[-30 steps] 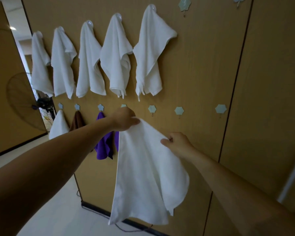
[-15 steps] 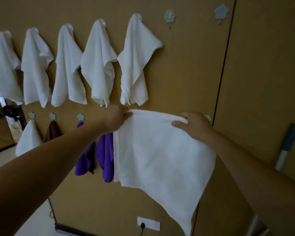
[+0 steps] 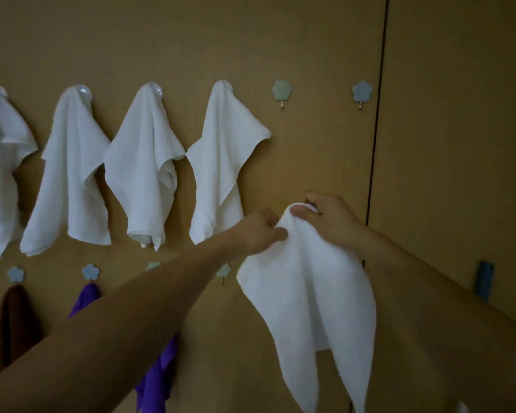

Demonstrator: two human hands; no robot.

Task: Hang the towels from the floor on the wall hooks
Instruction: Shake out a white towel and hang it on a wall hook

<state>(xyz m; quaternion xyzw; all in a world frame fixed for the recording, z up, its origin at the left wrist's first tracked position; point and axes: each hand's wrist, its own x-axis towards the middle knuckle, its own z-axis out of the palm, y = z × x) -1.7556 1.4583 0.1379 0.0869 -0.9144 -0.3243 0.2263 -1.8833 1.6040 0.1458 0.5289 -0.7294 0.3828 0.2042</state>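
Note:
A white towel (image 3: 310,299) hangs bunched at its top between both my hands, in front of the wooden wall. My left hand (image 3: 261,232) pinches its upper edge. My right hand (image 3: 328,217) grips the bunched top beside it. Above and to the right, a green hook (image 3: 281,90) and a blue flower hook (image 3: 362,91) on the upper row are bare. Several white towels (image 3: 221,162) hang on the upper hooks to the left.
On the lower row hang a brown towel (image 3: 9,320) and a purple towel (image 3: 155,383), partly behind my left arm. A bare lower hook (image 3: 224,271) shows under my left wrist. A dark seam (image 3: 376,114) splits the wall panels. A blue handle (image 3: 484,280) stands at the right.
My hands have come together and gathered the spread towel into a bunch at its top. The view has shifted closer to the wall and to the right.

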